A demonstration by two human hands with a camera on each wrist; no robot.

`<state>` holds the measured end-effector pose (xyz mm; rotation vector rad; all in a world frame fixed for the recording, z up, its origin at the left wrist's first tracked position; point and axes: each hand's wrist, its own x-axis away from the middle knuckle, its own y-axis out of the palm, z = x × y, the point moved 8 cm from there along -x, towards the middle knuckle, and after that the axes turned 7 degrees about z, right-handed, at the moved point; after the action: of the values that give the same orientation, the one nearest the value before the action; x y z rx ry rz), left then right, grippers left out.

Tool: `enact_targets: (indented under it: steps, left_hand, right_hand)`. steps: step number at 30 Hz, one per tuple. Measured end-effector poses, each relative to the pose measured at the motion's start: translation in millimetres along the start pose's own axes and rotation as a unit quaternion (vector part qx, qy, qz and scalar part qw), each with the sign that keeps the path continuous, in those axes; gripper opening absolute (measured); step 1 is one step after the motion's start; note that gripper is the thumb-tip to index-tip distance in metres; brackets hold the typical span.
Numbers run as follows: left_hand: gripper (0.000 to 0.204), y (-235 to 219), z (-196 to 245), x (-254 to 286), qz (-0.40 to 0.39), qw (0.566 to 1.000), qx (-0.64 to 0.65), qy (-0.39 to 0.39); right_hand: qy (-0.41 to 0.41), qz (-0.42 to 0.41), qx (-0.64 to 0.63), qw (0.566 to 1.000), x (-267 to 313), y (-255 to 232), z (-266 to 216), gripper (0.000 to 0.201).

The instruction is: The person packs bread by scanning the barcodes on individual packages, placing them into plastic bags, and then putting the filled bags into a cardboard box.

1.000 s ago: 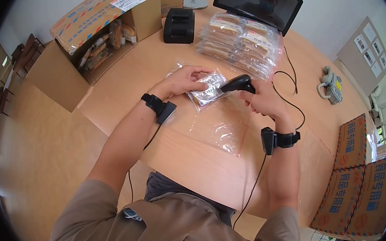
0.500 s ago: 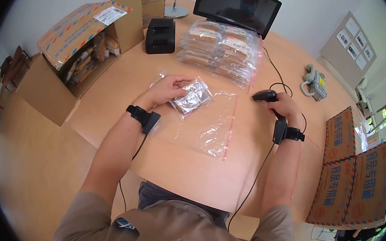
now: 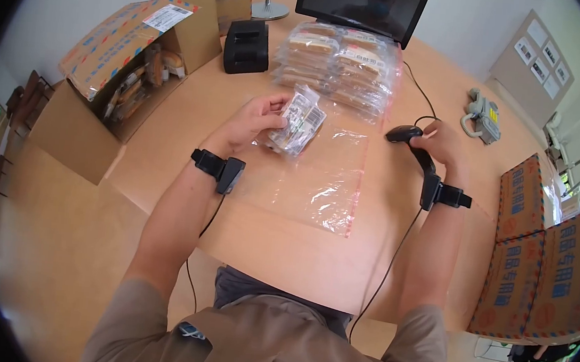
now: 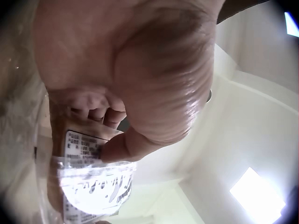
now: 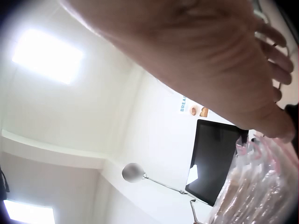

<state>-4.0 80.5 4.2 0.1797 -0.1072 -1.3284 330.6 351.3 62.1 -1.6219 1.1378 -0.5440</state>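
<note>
Labelled packet [image 3: 300,122], tilted, pinched in left hand [image 3: 248,122] between stacked bags [image 3: 364,66] on the far side and flat clear bag [image 3: 333,202] on the near side. Possible slip or crumpling of the label — slick film, hold at one edge only. Farther right, right hand [image 3: 446,147] touching black scanner [image 3: 403,133]; gripped or merely touched, impossible to tell. Possible tipping or snagging of the scanner, from loose contact or cable [image 3: 416,88] drag. Label print washed out by glare; scanner's lower end lost against the wrist strap [image 3: 450,196].
</note>
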Motion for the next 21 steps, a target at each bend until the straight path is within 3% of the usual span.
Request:
enact_targets:
  steps: [1, 2, 3, 4, 5, 7, 9, 10, 12, 16, 18, 20, 21]
  left_hand:
    - [0.047, 3, 5, 1, -0.017, 0.999, 0.031, 0.028]
    - [0.036, 6, 11, 2, -0.034, 0.996, 0.063, 0.056]
    - [0.036, 10, 12, 1, -0.033, 0.996, 0.06, 0.055]
    - [0.023, 18, 22, 2, -0.053, 0.992, 0.05, 0.108]
    - [0.011, 27, 31, 5, -0.074, 0.984, 0.039, 0.159]
    - [0.006, 34, 36, 8, -0.063, 0.983, 0.018, 0.171]
    - [0.009, 37, 34, 8, -0.057, 0.985, 0.012, 0.165]
    - [0.009, 41, 34, 9, -0.06, 0.984, 0.011, 0.165]
    - [0.015, 47, 33, 12, -0.05, 0.988, -0.023, 0.146]
    - [0.013, 44, 31, 11, -0.047, 0.984, -0.055, 0.161]
    - [0.007, 42, 30, 10, -0.03, 0.987, -0.047, 0.151]
    - [0.009, 46, 29, 10, -0.035, 0.979, -0.089, 0.179]
    - [0.024, 50, 30, 12, -0.039, 0.969, -0.13, 0.209]
  right_hand:
    - [-0.008, 0.067, -0.001, 0.998, -2, -15, -2, 0.045]
    - [-0.008, 0.066, -0.004, 0.998, 6, -28, -18, 0.045]
    - [-0.012, 0.072, -0.093, 0.993, 18, -48, -48, 0.047]
    - [-0.016, 0.078, -0.181, 0.98, 27, -55, -72, 0.05]
    - [-0.015, 0.078, -0.184, 0.98, 31, -47, -86, 0.05]
    - [-0.078, -0.051, -0.359, 0.929, 43, -17, -126, 0.049]
    - [-0.067, -0.196, -0.464, 0.861, 60, 20, -156, 0.056]
    - [-0.055, -0.267, -0.487, 0.83, 60, 48, -160, 0.063]
    - [-0.035, -0.361, -0.513, 0.778, 74, 71, -175, 0.06]
    - [-0.029, -0.411, -0.524, 0.745, 88, 82, -188, 0.058]
    - [-0.014, -0.475, -0.521, 0.709, 98, 86, -190, 0.055]
    - [-0.002, -0.427, -0.545, 0.722, 85, 91, -184, 0.049]
    - [0.009, -0.378, -0.565, 0.733, 75, 92, -177, 0.043]
